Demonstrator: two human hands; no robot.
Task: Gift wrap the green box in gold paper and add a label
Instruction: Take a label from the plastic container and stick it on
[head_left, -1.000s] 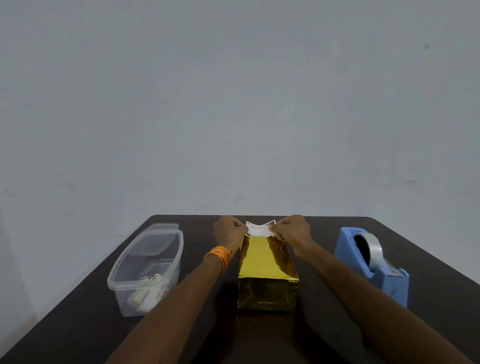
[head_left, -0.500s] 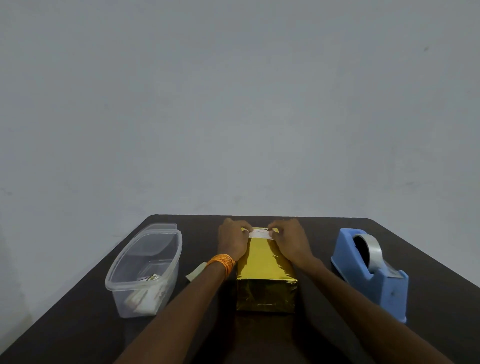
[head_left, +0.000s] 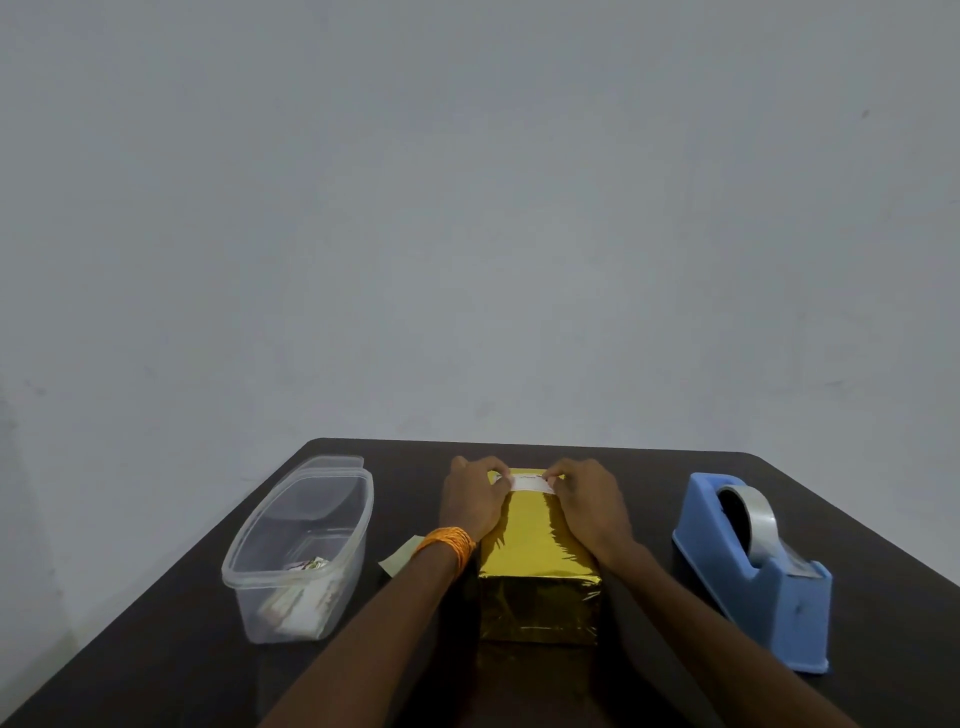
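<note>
The box wrapped in gold paper (head_left: 537, 551) stands in the middle of the dark table (head_left: 675, 483), long side pointing away from me. A small white label (head_left: 530, 483) with red print lies flat on the far end of its top. My left hand (head_left: 472, 501) presses the label's left end with its fingertips. On the other end, my right hand (head_left: 589, 506) presses down the same way. Both hands rest on the box top. An orange thread band circles my left wrist.
A clear plastic tub (head_left: 301, 545) with several paper labels inside stands to the left. A pale yellow slip (head_left: 397, 558) lies between the tub and my left arm. A blue tape dispenser (head_left: 753, 566) with a grey roll stands on the right. A grey wall rises behind.
The label was held up above the far end of the box one second ago. Both hands have lowered it and now press it flat on the gold top.
</note>
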